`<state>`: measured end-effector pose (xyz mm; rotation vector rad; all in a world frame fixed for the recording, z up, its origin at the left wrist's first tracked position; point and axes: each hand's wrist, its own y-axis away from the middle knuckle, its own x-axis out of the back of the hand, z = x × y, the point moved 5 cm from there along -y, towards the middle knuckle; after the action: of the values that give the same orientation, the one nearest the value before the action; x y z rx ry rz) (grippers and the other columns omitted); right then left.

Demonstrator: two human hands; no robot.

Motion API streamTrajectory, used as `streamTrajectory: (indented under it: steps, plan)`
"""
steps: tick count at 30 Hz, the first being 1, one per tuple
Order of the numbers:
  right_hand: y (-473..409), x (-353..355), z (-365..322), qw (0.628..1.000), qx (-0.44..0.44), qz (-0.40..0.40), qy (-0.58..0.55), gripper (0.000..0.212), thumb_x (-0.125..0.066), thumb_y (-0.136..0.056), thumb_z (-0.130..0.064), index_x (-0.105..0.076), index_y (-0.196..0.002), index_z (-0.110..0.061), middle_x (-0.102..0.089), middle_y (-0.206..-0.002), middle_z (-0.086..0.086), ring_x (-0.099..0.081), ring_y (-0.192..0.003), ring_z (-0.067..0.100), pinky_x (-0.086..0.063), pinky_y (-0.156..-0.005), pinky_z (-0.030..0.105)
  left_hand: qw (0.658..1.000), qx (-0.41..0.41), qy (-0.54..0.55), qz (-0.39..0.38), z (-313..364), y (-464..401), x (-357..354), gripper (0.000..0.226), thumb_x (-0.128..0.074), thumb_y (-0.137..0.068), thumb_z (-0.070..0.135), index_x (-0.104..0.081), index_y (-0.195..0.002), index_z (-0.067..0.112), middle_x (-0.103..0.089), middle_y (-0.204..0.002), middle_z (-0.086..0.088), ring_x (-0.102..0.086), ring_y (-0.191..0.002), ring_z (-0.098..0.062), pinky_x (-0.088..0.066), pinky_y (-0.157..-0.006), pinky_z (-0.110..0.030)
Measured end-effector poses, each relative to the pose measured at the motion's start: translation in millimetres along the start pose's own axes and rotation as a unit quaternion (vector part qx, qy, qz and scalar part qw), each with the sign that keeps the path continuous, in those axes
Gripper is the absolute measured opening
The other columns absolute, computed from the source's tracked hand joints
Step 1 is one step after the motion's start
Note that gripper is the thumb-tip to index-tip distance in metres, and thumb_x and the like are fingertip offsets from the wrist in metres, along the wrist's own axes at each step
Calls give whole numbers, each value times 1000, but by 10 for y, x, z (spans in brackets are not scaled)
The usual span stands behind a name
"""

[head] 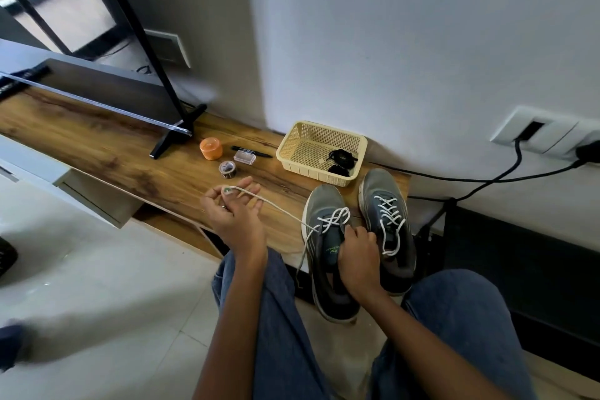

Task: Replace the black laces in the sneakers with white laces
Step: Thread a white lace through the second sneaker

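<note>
Left hand point(231, 214) pinched the white lace point(276, 206), pulled taut left from the near sneaker point(328, 247). Right hand point(357, 256) gripped that sneaker's tongue; black laces point(342, 161) lay in the far basket point(303, 135).

The left hand point(232, 214) pinched a taut white lace point(276, 207); the right hand point(355, 258) apparently steadied the left sneaker point(328, 247).

- One view only, from a wide-angle camera worn on the person's head.
- It looks forward and steeply down, over the knees, at the wooden bench point(107, 146) and the wall behind.
- Both hands sit close, low in the middle of the frame.
- Straight edges bow toward the borders.
</note>
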<state>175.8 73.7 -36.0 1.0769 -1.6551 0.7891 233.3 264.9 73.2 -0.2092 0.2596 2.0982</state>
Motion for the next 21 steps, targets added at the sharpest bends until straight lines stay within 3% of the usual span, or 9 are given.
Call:
streamTrajectory:
  steps: [5,7,9,11,12,13,15,17,21]
  plan:
    - [-175,150,2,969,-95,-25,-227,19,-45,-85,-23,-55,-83,-7,-57,-92,17,-52,-89,34,-40,-77,38,1000,16,-13,-7,22,37,23,17,-33,-105,15,-42,-96,26,-69,-92,-2,-70,-74,-7,-58,-70,-27]
    - [-296,199,38,936,-150,-27,-317,25,-43,-87,-14,-60,-102,-3,-59,-105,19,-54,-100,35,-39,-81,35,999,30,-27,-18,-26,55,23,11,-33,-105,15,-42,-102,21,-69,-92,-1,-70,-73,-6,-58,-69,-27]
    - [-423,150,104,889,-240,-54,-386,39,-45,-91,-6,-50,-129,-2,-55,-122,16,-52,-114,32,-39,-88,32,997,53,-38,-32,-100,90,17,9,-33,-105,13,-42,-107,16,-69,-91,-2,-69,-70,-4,-57,-66,-25]
    - [-551,14,148,846,-289,-76,-442,32,-51,-88,-2,-53,-120,-7,-55,-108,12,-56,-97,27,-44,-76,30,995,80,-43,-44,-181,142,4,10,-33,-104,11,-42,-106,15,-68,-88,-2,-68,-66,-3,-56,-62,-21]
    - [-600,-22,147,830,-306,-83,-459,20,-53,-86,0,-55,-102,-11,-51,-93,9,-53,-80,22,-43,-64,28,994,91,-48,-47,-216,170,-1,11,-34,-104,12,-44,-104,17,-68,-87,-2,-67,-65,-4,-56,-61,-21]
    - [-643,-41,147,817,-324,-87,-469,21,-55,-83,3,-51,-87,-17,-45,-82,5,-45,-66,16,-37,-53,26,993,98,-54,-47,-247,192,-5,13,-35,-104,12,-45,-100,19,-68,-86,-3,-67,-64,-5,-56,-61,-21]
    - [-708,-20,139,785,-350,-85,-504,28,-56,-80,8,-55,-96,-15,-43,-77,3,-36,-58,10,-29,-47,23,992,104,-65,-43,-286,222,-4,17,-36,-104,15,-46,-94,24,-67,-85,-4,-66,-63,-8,-56,-63,-24]
    - [-773,59,158,779,-342,-66,-522,38,-55,-79,12,-58,-112,-5,-48,-74,3,-40,-57,11,-32,-47,22,991,105,-68,-40,-291,232,0,17,-36,-104,17,-46,-93,25,-66,-84,-5,-63,-64,-12,-55,-65,-26]
    - [-744,310,118,825,-257,-101,-493,25,-54,-79,12,-63,-92,-7,-54,-71,3,-45,-57,11,-36,-40,14,993,93,-72,-21,-238,190,39,18,-37,-104,18,-48,-92,26,-63,-80,-3,-58,-59,-10,-52,-62,-24]
